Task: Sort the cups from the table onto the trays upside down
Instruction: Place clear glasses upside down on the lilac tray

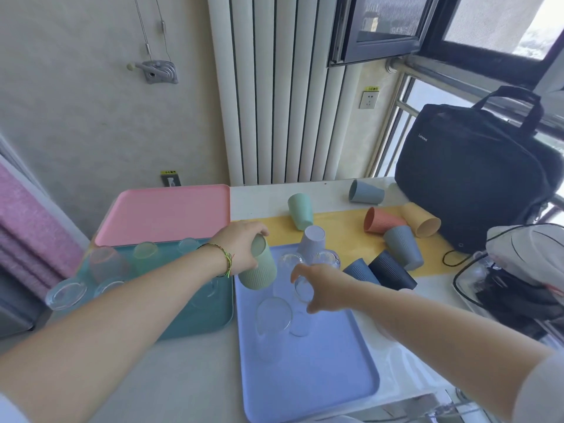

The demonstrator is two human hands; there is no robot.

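Held in the left hand [241,242], a sage-green ribbed plastic cup [259,270] was seen over the seam between the teal plastic tray [195,319] and the periwinkle-blue plastic tray [320,386]. The grip was wrapped round its upper part. The cup looked base-up and tilted, and was not yet set down.

A small clear glass cup [303,290] was pinched by the right hand [328,290] between curled fingers and thumb, over the far end of the blue tray. Whether it touched the tray could not be told.

Risks, as judged:
- The green cup could be lowered onto the two tray rims and tip over, since it was hanging right above them.
- The far end of the blue tray was crowded. A larger clear glass tumbler [273,315] sat just below both hands. An upside-down lilac ribbed cup [312,241] and another clear glass [328,258] sat just behind. Any of them could be knocked by a knuckle or a cup edge.
- Clear glass on a pale tray was hard to make out, so a bump was likely.
- The small glass was held by a light pinch only and could slip.
- The hands were near each other and could collide if both were lowered together.

More cups, a coral ribbed cup [381,221] among them, lay unsorted on the white counter [259,198].
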